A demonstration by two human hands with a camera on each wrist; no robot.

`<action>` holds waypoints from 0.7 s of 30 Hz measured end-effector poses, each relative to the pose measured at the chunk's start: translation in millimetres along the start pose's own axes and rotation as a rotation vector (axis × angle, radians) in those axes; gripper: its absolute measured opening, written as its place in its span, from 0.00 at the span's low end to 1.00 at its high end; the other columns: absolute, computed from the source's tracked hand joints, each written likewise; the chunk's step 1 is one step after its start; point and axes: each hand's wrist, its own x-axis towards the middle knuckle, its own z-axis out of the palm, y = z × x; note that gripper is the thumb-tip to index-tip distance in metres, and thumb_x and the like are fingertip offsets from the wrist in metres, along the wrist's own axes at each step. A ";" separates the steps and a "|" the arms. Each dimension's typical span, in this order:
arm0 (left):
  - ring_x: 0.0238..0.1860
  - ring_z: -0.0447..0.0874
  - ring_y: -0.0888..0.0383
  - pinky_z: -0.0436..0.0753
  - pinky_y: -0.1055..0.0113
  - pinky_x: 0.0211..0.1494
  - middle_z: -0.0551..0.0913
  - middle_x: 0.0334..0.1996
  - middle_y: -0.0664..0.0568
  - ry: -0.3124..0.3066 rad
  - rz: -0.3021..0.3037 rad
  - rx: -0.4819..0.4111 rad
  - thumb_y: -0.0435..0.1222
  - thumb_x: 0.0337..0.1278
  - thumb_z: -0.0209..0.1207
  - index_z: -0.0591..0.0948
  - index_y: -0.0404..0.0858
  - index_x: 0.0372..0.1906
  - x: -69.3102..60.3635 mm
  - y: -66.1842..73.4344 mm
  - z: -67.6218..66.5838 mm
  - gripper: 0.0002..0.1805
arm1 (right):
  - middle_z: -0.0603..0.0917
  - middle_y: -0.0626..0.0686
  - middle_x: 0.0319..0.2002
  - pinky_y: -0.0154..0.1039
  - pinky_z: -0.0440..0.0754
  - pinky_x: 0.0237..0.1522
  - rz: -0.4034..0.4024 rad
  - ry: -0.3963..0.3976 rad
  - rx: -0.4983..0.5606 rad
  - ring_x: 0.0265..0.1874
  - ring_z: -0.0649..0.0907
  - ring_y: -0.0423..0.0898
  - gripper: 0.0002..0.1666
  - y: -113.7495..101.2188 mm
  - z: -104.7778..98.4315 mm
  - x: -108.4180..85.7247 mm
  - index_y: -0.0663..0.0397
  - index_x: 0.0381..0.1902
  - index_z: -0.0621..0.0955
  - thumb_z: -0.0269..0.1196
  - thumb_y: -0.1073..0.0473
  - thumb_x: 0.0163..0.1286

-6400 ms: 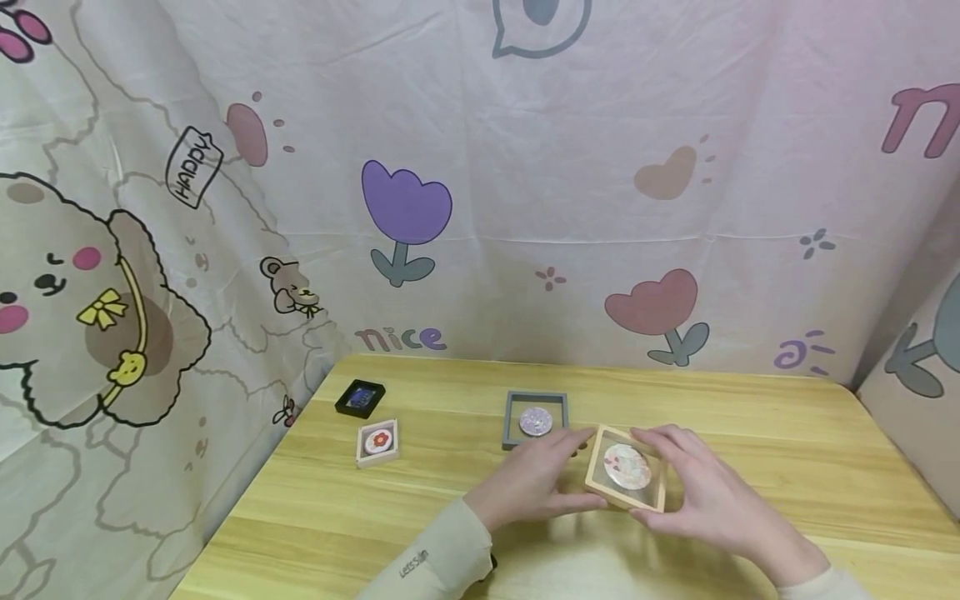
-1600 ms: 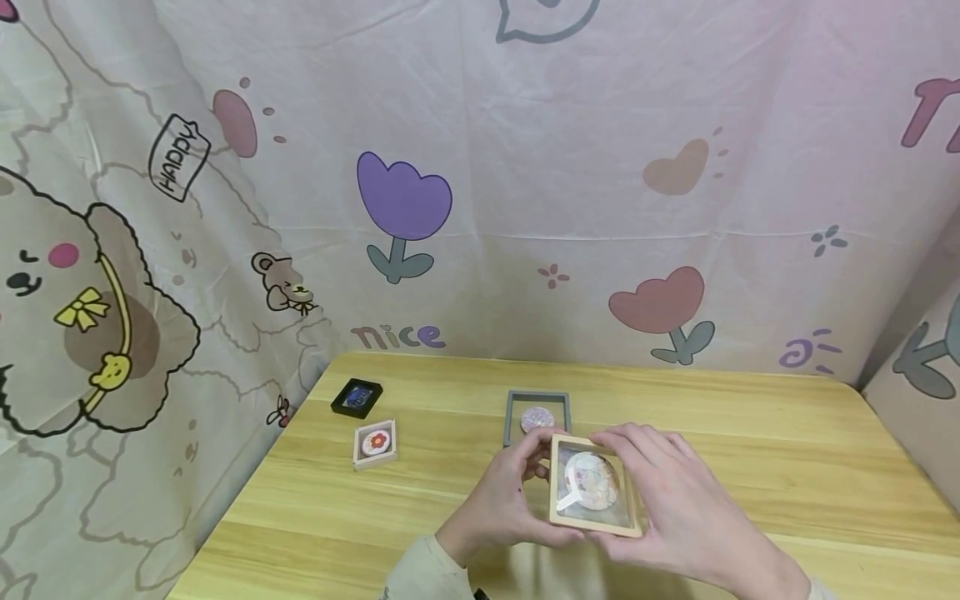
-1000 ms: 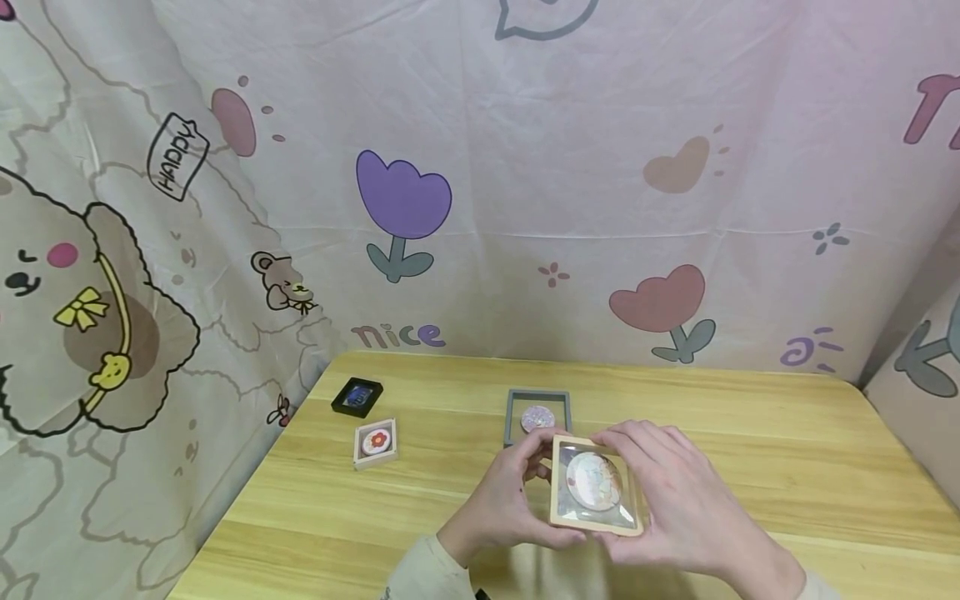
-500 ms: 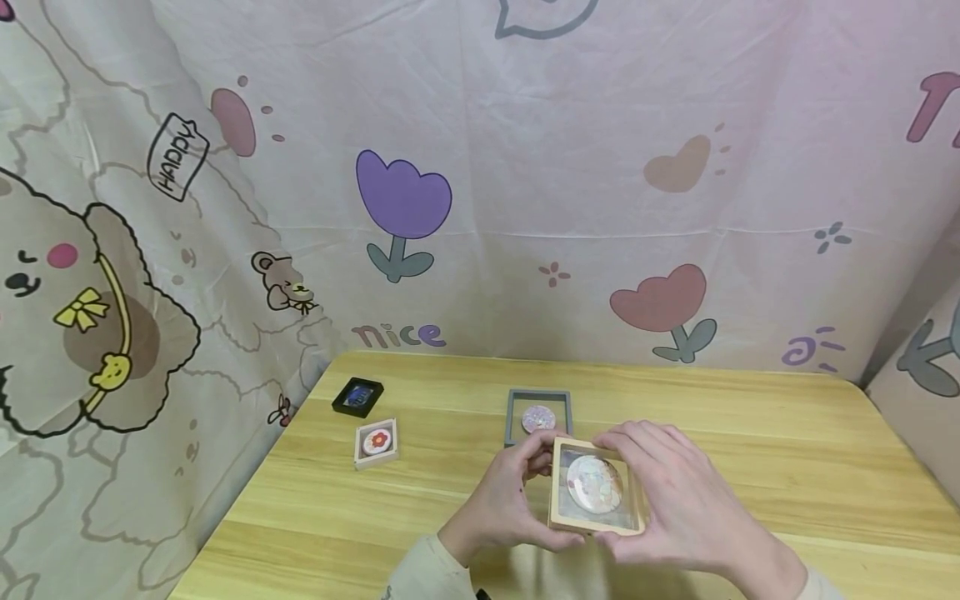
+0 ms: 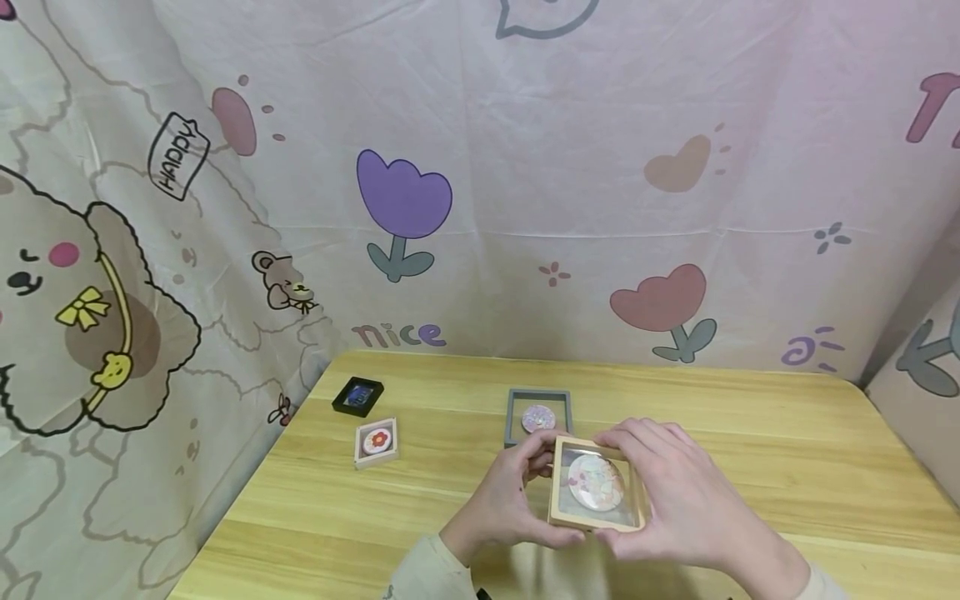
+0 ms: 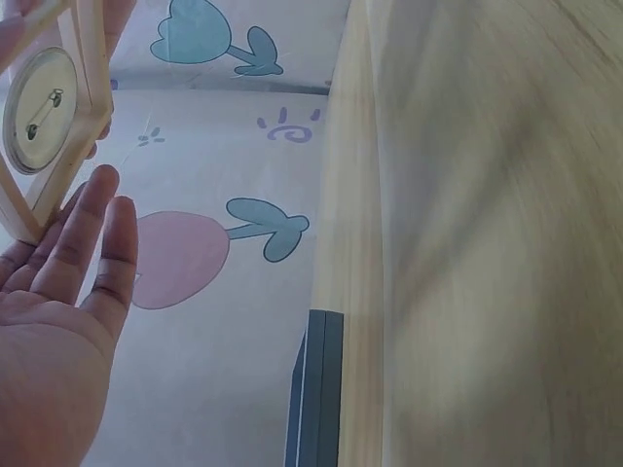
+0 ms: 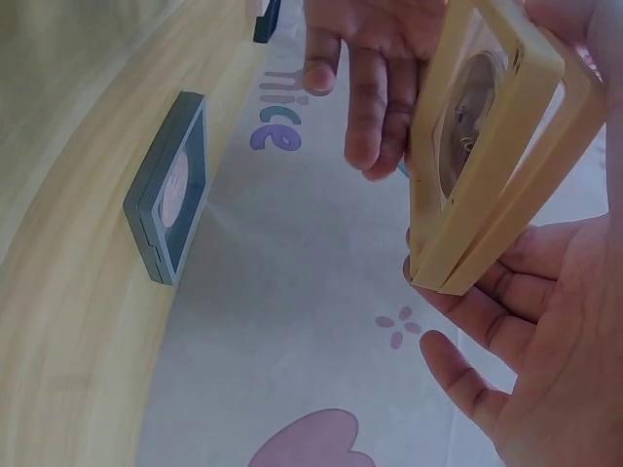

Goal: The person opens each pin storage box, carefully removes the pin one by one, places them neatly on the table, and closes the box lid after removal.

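Between both hands, above the table, a pale yellow display frame [image 5: 556, 485] with clear film is held tilted toward the head camera. A round badge [image 5: 596, 483] is suspended in its film; its pin back [image 6: 41, 109] shows in the left wrist view. My left hand [image 5: 501, 504] grips the left side, thumb at the lower edge and fingers behind. My right hand [image 5: 675, 496] holds the right side, fingers over the top corner and thumb below. In the right wrist view the frame's two halves [image 7: 487, 195] stand slightly apart in a narrow wedge.
Behind the hands, a grey frame [image 5: 512, 417] with a glittery round badge [image 5: 537, 418] lies on the wooden table [image 5: 450, 483]. Farther left are a pale pink frame [image 5: 367, 462] with a red-flower badge and a black frame [image 5: 345, 407]. A printed cloth [image 5: 510, 250] hangs behind.
Since the earliest frame, both hands have brought the yellow frame left and tipped it more upright. Over the last second only its tilt shifts slightly. The frames on the table stay put.
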 end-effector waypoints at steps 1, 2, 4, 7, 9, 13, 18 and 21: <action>0.59 0.87 0.62 0.88 0.62 0.65 0.86 0.61 0.43 0.001 -0.005 -0.003 0.27 0.37 0.84 0.70 0.37 0.74 0.0 0.1 0.2 0.54 | 0.82 0.31 0.47 0.41 0.82 0.49 0.003 -0.003 0.001 0.47 0.80 0.32 0.53 -0.1 -0.4 0.2 0.44 0.55 0.84 0.83 0.31 0.27; 0.59 0.87 0.62 0.89 0.62 0.64 0.86 0.62 0.43 0.002 -0.009 -0.001 0.28 0.37 0.84 0.69 0.36 0.75 0.2 0.3 0.2 0.54 | 0.82 0.31 0.47 0.41 0.82 0.49 0.006 -0.004 0.000 0.47 0.80 0.32 0.53 -0.1 -0.8 0.3 0.44 0.55 0.84 0.83 0.31 0.27; 0.59 0.86 0.62 0.89 0.63 0.64 0.86 0.62 0.44 0.010 -0.030 0.004 0.29 0.36 0.85 0.69 0.38 0.76 0.4 1.3 0.3 0.55 | 0.82 0.31 0.47 0.42 0.83 0.49 0.011 -0.007 0.000 0.47 0.80 0.32 0.52 -0.2 -1.6 0.4 0.44 0.55 0.84 0.83 0.31 0.28; 0.58 0.86 0.63 0.89 0.64 0.63 0.87 0.60 0.46 0.021 -0.066 0.022 0.31 0.36 0.85 0.71 0.41 0.75 0.9 4.1 0.0 0.54 | 0.82 0.31 0.47 0.40 0.85 0.46 0.021 -0.018 0.014 0.47 0.79 0.32 0.52 -0.3 -2.7 0.4 0.44 0.55 0.84 0.83 0.32 0.29; 0.57 0.86 0.64 0.89 0.64 0.62 0.87 0.59 0.47 0.026 -0.084 0.034 0.32 0.35 0.86 0.73 0.42 0.73 1.2 5.7 -0.3 0.53 | 0.81 0.31 0.48 0.38 0.87 0.44 0.029 -0.030 0.031 0.46 0.79 0.31 0.51 -0.3 -3.2 0.1 0.44 0.56 0.84 0.83 0.33 0.30; 0.57 0.86 0.64 0.89 0.64 0.62 0.88 0.59 0.47 0.029 -0.072 0.043 0.32 0.35 0.86 0.74 0.41 0.73 1.3 5.8 -0.9 0.52 | 0.81 0.30 0.49 0.35 0.86 0.41 0.056 -0.061 0.063 0.45 0.78 0.29 0.50 -1.2 -5.6 0.2 0.43 0.57 0.84 0.83 0.34 0.34; 0.58 0.86 0.63 0.88 0.63 0.64 0.88 0.59 0.48 0.036 -0.042 0.042 0.30 0.35 0.86 0.74 0.40 0.73 1.5 3.7 -1.2 0.52 | 0.81 0.29 0.50 0.34 0.85 0.40 0.091 -0.094 0.098 0.44 0.77 0.28 0.47 -2.2 -12.3 1.6 0.44 0.59 0.85 0.84 0.35 0.39; 0.58 0.86 0.63 0.88 0.63 0.64 0.88 0.59 0.47 0.038 -0.039 0.027 0.30 0.36 0.85 0.74 0.40 0.73 1.5 3.1 -1.3 0.52 | 0.82 0.30 0.51 0.34 0.86 0.40 0.103 -0.102 0.119 0.45 0.79 0.29 0.46 -1.9 -14.5 2.3 0.45 0.60 0.86 0.84 0.36 0.42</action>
